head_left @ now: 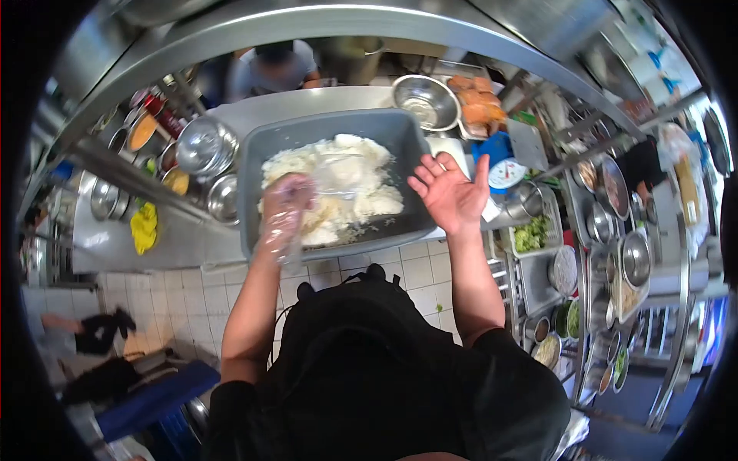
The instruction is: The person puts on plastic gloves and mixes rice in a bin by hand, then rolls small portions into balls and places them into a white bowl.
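My left hand [286,207] wears a loose clear plastic glove and is over the left side of a large grey tub [257,146]. Its fingers are curled at the edge of a thin piece of clear plastic [338,175], perhaps another glove or a bag. Under it lies a mound of white cooked rice [377,201], partly broken into clumps. Bare, with the palm turned up and fingers spread, my right hand [453,194] hovers at the tub's right rim and holds nothing.
Steel bowls [207,146] stand left of the tub, near a yellow cloth [144,228]. Behind it are a wide steel bowl [425,102] and a tray of orange food [477,104]. A dial scale [507,175] stands right. A person [277,71] is across the counter, below an overhead steel shelf.
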Action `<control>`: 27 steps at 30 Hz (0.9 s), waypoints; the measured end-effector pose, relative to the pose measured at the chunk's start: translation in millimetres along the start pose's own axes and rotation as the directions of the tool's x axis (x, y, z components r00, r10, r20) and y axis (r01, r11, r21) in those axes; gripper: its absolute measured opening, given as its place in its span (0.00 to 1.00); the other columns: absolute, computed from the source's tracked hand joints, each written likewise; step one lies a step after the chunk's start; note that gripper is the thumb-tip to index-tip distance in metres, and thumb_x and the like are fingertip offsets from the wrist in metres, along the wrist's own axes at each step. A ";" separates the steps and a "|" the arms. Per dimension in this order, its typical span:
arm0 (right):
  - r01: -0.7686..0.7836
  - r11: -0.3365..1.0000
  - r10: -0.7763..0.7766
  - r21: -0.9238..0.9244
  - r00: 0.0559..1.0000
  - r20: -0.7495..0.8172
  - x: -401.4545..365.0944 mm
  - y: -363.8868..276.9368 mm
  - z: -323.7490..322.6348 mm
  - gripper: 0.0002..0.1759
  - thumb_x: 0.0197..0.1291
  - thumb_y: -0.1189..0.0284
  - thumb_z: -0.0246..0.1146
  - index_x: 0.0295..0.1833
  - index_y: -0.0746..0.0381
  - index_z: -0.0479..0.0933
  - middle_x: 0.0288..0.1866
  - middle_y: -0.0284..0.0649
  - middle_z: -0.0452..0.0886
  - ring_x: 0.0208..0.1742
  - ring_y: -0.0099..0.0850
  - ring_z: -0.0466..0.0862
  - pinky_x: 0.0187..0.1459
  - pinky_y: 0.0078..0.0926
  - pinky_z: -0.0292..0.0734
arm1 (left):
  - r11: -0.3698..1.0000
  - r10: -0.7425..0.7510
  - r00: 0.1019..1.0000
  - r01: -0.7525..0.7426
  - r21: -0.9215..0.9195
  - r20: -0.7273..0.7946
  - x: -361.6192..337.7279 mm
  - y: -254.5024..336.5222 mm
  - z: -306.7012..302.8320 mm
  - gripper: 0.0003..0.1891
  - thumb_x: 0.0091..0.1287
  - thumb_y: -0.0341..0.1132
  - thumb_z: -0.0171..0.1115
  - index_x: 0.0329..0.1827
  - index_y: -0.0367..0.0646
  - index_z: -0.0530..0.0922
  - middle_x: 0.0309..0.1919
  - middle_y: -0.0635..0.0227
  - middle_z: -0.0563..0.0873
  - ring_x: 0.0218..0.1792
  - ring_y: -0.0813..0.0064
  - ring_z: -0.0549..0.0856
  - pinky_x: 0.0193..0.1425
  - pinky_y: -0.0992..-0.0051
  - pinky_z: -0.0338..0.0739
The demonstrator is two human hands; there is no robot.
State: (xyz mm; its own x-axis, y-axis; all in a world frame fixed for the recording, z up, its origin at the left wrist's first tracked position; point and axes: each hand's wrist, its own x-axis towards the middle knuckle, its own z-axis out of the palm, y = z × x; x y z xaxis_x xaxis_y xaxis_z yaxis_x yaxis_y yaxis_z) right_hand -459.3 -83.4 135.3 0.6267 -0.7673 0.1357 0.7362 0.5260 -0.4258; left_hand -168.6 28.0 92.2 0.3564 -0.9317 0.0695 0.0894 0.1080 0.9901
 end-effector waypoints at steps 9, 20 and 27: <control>0.041 0.546 -0.683 -0.837 0.601 -0.416 -66.9 -44.2 -114.3 0.37 0.75 0.43 0.47 0.65 0.67 0.74 0.66 0.53 0.78 0.65 0.49 0.78 0.68 0.43 0.69 | 0.979 -0.175 0.958 0.146 -0.143 -0.225 -7.7 23.7 -53.0 0.04 0.67 0.28 0.67 0.41 0.38 0.83 0.27 0.70 0.84 0.26 0.81 0.80 0.32 0.79 0.77; -0.706 0.463 -0.788 -0.536 -0.051 -0.614 -132.3 61.8 -238.4 0.62 0.57 0.46 0.71 0.84 0.59 0.40 0.83 0.65 0.37 0.83 0.59 0.47 0.79 0.51 0.51 | 0.953 -0.218 0.956 0.165 -0.254 -0.197 -17.8 28.3 -65.7 0.06 0.68 0.30 0.69 0.42 0.39 0.82 0.27 0.70 0.83 0.26 0.80 0.80 0.32 0.80 0.76; -0.745 0.590 -0.598 -0.312 -0.143 -0.789 -233.5 86.2 -285.1 0.59 0.61 0.53 0.71 0.84 0.58 0.39 0.84 0.58 0.46 0.83 0.51 0.51 0.80 0.45 0.47 | 0.955 -0.198 0.970 0.158 -0.252 -0.143 -12.1 26.7 -65.3 0.06 0.68 0.31 0.68 0.43 0.39 0.82 0.27 0.70 0.83 0.27 0.80 0.80 0.33 0.79 0.76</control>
State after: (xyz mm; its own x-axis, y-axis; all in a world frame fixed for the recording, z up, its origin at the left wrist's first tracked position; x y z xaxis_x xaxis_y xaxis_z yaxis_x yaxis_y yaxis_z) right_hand -615.0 36.6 -188.2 -0.7313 -0.4937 -0.4706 -0.1118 0.7674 -0.6314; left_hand -109.8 64.7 109.9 0.4611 -0.8752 -0.1461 0.3762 0.0437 0.9255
